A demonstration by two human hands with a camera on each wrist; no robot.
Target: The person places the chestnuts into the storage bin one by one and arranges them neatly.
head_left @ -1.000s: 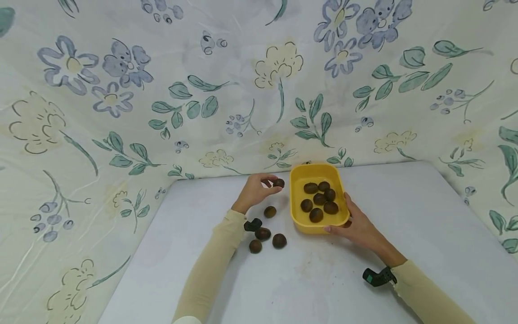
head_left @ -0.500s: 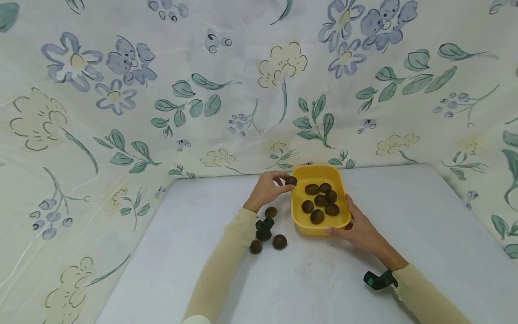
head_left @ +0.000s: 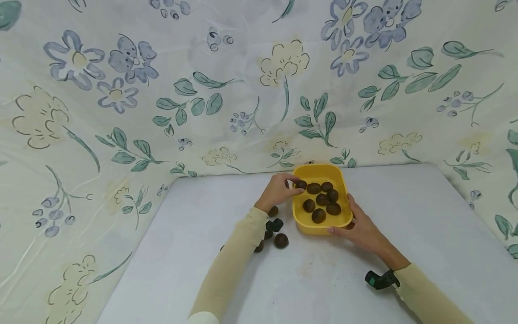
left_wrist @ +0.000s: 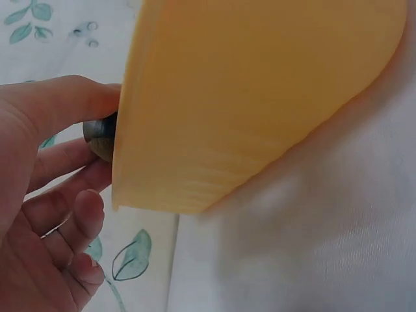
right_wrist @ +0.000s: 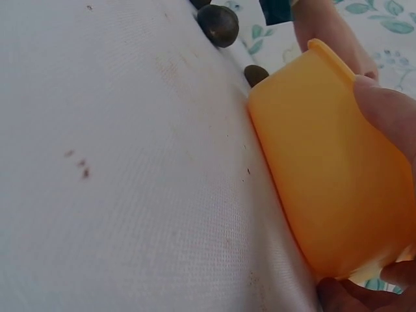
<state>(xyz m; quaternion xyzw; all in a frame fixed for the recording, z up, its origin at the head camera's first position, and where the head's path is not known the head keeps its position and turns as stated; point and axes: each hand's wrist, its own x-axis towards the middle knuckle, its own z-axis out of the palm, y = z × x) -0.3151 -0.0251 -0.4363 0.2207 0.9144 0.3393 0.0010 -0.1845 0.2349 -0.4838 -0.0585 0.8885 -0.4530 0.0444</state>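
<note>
Pinching a brown ball [head_left: 301, 185], the left hand [head_left: 279, 190] reaches over the yellow tub's [head_left: 315, 230] left rim in the head view; seven loose balls [head_left: 319, 216] lie inside the tub, and the right hand [head_left: 364, 229] grips its near right corner. The left wrist view shows the pinched ball partly hidden behind the tub's rim. The right wrist view shows thumb and fingers holding the tub.

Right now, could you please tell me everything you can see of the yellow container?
The yellow container is a rounded-corner rectangular box with a lipped rim, apparently plastic. Its open top faces up near the far edge of the white table; whether its base lies fully flat is unclear. Seven brown roundish objects sit inside. The right hand grips its near right corner; the left hand, pinching another, reaches over its left rim.
</note>
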